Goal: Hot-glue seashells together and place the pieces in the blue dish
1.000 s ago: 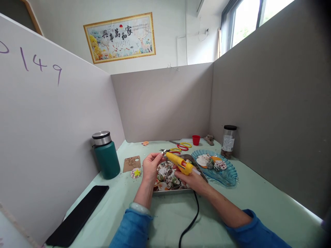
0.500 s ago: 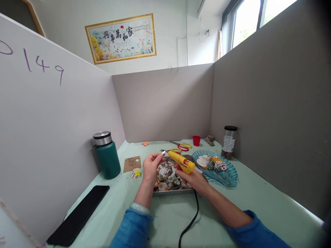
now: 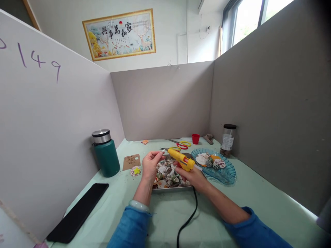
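My right hand (image 3: 190, 175) is closed around a yellow hot glue gun (image 3: 181, 159), with a clear glue stick (image 3: 198, 167) poking out of its back end. Its nozzle points left, toward the fingertips of my left hand (image 3: 151, 164). Those fingers pinch a small white piece (image 3: 163, 151), too small to name, close to the nozzle; whether the two touch I cannot tell. Below both hands lies a metal tray (image 3: 172, 189) full of assorted seashells (image 3: 165, 174), partly hidden by my hands and the gun.
Scissors (image 3: 182, 144) lie behind the tray, near a red cup (image 3: 196, 139). A blue shell-shaped dish (image 3: 227, 175) holds shells on the right, by a jar (image 3: 228, 141). Leftward are a brown card (image 3: 131, 162), a decorated shell (image 3: 135, 171), a green bottle (image 3: 106, 155) and a black slab (image 3: 80, 213). A black cord (image 3: 190, 218) trails frontward.
The whole view has shifted slightly. Both hands keep nearly the same pose, with the glue gun's nozzle still beside the small white piece.
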Motion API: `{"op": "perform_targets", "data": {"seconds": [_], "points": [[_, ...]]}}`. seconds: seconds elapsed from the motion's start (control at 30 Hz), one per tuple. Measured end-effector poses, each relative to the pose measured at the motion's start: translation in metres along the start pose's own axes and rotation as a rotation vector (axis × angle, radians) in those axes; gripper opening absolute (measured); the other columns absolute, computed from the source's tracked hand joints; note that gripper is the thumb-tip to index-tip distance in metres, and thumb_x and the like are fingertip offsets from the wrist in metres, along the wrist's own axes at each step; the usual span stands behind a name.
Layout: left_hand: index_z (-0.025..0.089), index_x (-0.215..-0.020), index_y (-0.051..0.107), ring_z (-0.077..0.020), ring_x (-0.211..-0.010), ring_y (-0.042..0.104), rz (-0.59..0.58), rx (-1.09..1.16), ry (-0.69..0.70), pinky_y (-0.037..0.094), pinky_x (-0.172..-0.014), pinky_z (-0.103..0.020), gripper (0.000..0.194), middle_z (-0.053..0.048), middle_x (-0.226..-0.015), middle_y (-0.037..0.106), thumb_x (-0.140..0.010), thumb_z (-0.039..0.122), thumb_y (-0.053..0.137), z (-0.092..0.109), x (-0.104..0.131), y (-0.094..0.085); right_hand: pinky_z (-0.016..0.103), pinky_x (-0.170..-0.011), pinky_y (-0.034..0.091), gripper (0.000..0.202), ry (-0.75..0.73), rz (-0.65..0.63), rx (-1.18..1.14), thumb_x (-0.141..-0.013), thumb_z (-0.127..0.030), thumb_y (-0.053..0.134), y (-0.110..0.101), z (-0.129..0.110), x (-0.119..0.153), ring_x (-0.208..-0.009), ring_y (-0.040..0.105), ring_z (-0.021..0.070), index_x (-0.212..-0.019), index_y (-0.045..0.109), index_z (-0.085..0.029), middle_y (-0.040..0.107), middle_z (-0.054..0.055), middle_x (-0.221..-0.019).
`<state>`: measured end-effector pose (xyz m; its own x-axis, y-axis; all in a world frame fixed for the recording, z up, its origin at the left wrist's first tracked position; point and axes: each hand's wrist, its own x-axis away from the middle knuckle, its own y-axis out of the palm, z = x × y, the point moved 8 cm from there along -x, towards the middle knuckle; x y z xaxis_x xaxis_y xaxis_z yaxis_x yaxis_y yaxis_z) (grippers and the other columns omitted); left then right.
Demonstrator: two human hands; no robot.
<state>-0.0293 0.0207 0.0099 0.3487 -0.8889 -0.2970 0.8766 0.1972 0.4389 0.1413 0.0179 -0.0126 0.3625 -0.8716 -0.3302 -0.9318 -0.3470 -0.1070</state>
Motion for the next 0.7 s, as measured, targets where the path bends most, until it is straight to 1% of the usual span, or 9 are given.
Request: {"op": "perform_targets", "data": {"seconds": [0.1,0.27,0.5,0.7], "points": [[0.012,-0.072,0.066,-0.012,-0.06,0.063,-0.006,-0.014,0.012,0.05,-0.067,-0.025,0.032,-0.003,-0.066,0.068,-0.054,0.032,0.084,0.0006,0.0002,0.0005,0.022,-0.045,0.034,0.025,-0.004,-0.004,0.0,-0.075,-0.033,0.062,0.0007,-0.002,0.0002,-0.045,0.038,0.0072,-0.095,0.061,-0.018,0.046,-0.005,-0.06],[0.012,-0.072,0.066,-0.0124,-0.06,0.064,-0.015,-0.003,0.014,0.051,-0.069,-0.027,0.032,-0.002,-0.066,0.068,-0.055,0.033,0.084,-0.0019,-0.001,-0.0001,0.022,-0.043,0.034,0.028,0.057,-0.04,0.003,-0.071,-0.036,0.066,0.0065,-0.0006,0.0006,-0.044,0.037,0.0069,-0.091,0.062,-0.017,0.047,-0.006,-0.056],[0.012,-0.071,0.065,-0.0109,-0.058,0.063,0.002,0.036,-0.007,0.051,-0.069,-0.027,0.033,-0.003,-0.069,0.07,-0.053,0.032,0.085,-0.0003,0.0007,0.0014,0.022,-0.045,0.033,0.03,0.038,0.001,-0.039,-0.072,-0.036,0.064,0.0012,-0.0014,0.0015,-0.046,0.037,0.0065,-0.095,0.061,-0.016,0.048,-0.005,-0.063],[0.012,-0.071,0.065,-0.0119,-0.059,0.064,0.011,0.022,-0.014,0.051,-0.07,-0.028,0.034,-0.003,-0.068,0.069,-0.051,0.032,0.085,0.0001,0.0012,0.0015,0.023,-0.045,0.033,0.027,0.043,-0.037,-0.036,-0.071,-0.035,0.065,0.0049,-0.0021,0.0017,-0.044,0.036,0.007,-0.092,0.06,-0.018,0.046,-0.006,-0.058]]}}
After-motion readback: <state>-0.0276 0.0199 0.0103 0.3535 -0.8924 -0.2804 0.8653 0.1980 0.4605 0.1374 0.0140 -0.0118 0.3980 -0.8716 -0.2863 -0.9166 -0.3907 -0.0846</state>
